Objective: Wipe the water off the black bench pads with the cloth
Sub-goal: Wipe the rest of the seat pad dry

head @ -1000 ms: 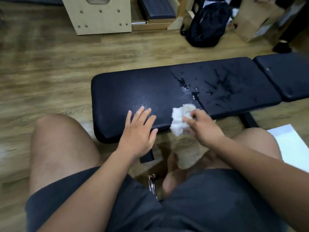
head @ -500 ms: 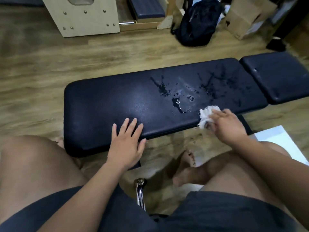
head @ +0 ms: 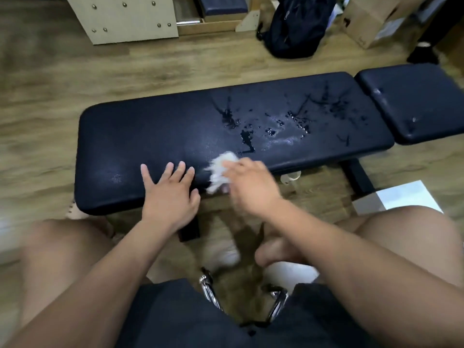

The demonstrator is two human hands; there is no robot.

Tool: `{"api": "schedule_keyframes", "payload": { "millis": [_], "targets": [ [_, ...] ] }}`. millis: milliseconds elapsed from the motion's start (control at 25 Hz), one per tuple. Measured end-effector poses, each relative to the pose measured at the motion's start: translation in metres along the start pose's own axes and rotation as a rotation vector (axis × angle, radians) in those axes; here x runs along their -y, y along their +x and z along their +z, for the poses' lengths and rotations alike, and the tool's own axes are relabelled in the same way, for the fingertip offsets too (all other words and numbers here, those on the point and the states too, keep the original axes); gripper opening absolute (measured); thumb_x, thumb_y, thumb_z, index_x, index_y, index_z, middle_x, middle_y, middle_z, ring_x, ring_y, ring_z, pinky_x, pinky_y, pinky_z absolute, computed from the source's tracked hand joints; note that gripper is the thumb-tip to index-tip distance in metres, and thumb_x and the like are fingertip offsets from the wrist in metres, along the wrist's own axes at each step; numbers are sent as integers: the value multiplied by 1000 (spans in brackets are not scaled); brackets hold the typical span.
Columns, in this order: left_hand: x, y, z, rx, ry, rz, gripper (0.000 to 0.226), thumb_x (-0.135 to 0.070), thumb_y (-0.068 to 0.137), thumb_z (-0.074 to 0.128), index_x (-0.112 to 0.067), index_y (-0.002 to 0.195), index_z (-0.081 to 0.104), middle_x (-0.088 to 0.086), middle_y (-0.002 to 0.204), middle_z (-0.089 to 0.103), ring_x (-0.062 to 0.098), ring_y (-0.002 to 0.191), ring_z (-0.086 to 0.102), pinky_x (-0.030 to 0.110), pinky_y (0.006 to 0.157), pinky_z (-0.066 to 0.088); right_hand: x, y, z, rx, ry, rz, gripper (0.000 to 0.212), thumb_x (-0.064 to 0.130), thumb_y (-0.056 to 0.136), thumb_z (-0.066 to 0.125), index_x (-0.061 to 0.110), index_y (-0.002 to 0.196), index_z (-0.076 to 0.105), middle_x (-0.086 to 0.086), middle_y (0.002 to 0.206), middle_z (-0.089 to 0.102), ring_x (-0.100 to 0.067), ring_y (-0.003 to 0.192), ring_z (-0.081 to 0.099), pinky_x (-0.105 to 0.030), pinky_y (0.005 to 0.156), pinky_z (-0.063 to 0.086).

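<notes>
The long black bench pad runs across the middle of the view, with water drops and streaks on its right half. A shorter black pad joins it at the right and carries a few drops. My right hand grips a crumpled white cloth at the long pad's near edge, blurred by motion. My left hand rests flat on the pad just left of the cloth, fingers spread.
My bare knees and dark shorts fill the foreground. A black backpack, a wooden box and a cardboard box stand on the wood floor beyond the bench. A white sheet lies on the floor at right.
My right hand has swept the cloth leftward along the pad's near edge, close to my left hand. The left hand stays planted on the pad. The camera view shifted.
</notes>
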State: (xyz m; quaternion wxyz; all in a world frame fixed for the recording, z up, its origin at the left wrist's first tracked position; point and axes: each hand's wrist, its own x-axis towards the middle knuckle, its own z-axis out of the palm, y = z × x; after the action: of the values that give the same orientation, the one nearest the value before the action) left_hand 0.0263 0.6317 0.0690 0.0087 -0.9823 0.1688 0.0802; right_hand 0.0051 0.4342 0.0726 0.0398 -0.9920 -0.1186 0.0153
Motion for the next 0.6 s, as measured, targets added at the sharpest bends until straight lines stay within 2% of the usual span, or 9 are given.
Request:
{"api": "schedule_keyframes", "payload": {
  "millis": [80, 160, 240, 280, 400, 480, 560, 600],
  "targets": [
    [-1, 2, -7, 35, 26, -10, 58, -41, 95, 27, -25, 151, 26, -4, 161, 20, 18, 149, 12, 68, 112, -7, -76, -24, -14, 44, -112, 242, 33, 29, 89, 49, 24, 120, 60, 3, 135, 57, -25, 117, 46, -40, 88, 36],
    [-8, -1, -11, 71, 29, -35, 60, -36, 92, 31, -25, 151, 24, -5, 161, 17, 18, 149, 9, 71, 110, -6, -133, -40, -33, 68, -137, 494, 26, 29, 89, 47, 19, 111, 59, -5, 114, 64, -27, 108, 47, -38, 81, 34],
    [-12, 0, -17, 124, 23, -61, 63, -32, 90, 35, -26, 151, 21, -6, 162, 13, 18, 149, 6, 73, 109, -6, -132, -37, -42, 60, -88, 559, 24, 26, 89, 48, 16, 108, 59, -9, 109, 65, -29, 106, 47, -36, 80, 36],
    [-12, 2, -21, 156, 22, -65, 64, -30, 89, 36, -26, 152, 20, -7, 162, 12, 17, 149, 5, 73, 108, -6, -112, -31, -37, 66, -66, 520, 27, 25, 89, 49, 16, 112, 59, -9, 112, 64, -30, 108, 48, -36, 83, 39],
    [-14, 8, -31, 227, 22, -78, 64, -29, 90, 37, -26, 152, 20, -7, 162, 10, 18, 149, 6, 73, 108, -8, -13, -8, -11, 24, 95, 248, 32, 23, 89, 52, 16, 119, 59, -5, 126, 58, -29, 117, 45, -37, 88, 40],
    [-16, 7, -27, 184, 19, -100, 59, -30, 93, 35, -27, 151, 24, -7, 162, 14, 18, 149, 10, 73, 109, -6, 49, 9, 3, 29, 195, 114, 33, 19, 93, 47, 13, 124, 56, -7, 134, 54, -30, 125, 42, -39, 95, 38],
    [-19, 0, -18, 119, -23, -150, 56, -28, 95, 37, -30, 150, 26, -8, 162, 17, 16, 150, 10, 70, 111, -4, 68, 19, 3, 47, 212, 32, 37, 18, 97, 41, 10, 131, 53, -8, 143, 48, -29, 132, 38, -43, 105, 30],
    [-21, -3, -14, 89, -39, -168, 57, -27, 94, 39, -31, 150, 27, -9, 162, 18, 14, 150, 10, 69, 112, -5, 60, 16, 5, 21, 195, 1, 37, 20, 95, 42, 12, 129, 55, -6, 143, 49, -27, 130, 41, -45, 107, 26]
  ]
}}
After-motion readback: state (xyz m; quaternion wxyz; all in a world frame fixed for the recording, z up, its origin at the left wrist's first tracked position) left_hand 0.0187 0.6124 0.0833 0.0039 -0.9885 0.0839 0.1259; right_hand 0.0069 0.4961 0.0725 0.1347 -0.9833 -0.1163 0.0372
